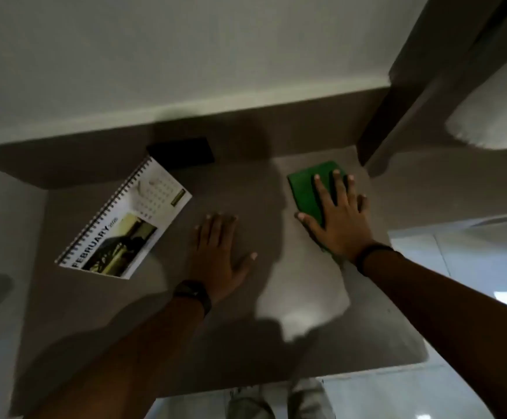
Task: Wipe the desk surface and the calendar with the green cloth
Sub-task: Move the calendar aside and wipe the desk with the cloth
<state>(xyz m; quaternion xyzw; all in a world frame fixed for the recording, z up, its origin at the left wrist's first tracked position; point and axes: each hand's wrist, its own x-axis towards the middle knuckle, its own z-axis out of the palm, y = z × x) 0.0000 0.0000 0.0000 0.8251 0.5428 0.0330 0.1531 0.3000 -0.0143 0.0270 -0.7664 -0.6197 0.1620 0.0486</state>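
Observation:
A folded green cloth (305, 186) lies on the grey desk surface (300, 285) at the far right. My right hand (337, 219) lies flat on top of it, fingers spread, pressing it down and covering its near right part. My left hand (219, 255) rests palm down on the bare desk in the middle, fingers apart, holding nothing. A spiral-bound calendar (131, 219) showing FEBRUARY lies flat at the left, turned at an angle, about a hand's width from my left hand.
A black rectangular object (182, 152) sits at the back of the desk just beyond the calendar. A wall runs behind the desk. A dark upright panel (397, 95) stands at the back right corner. The desk's near edge shows below, with shoes and pale floor under it.

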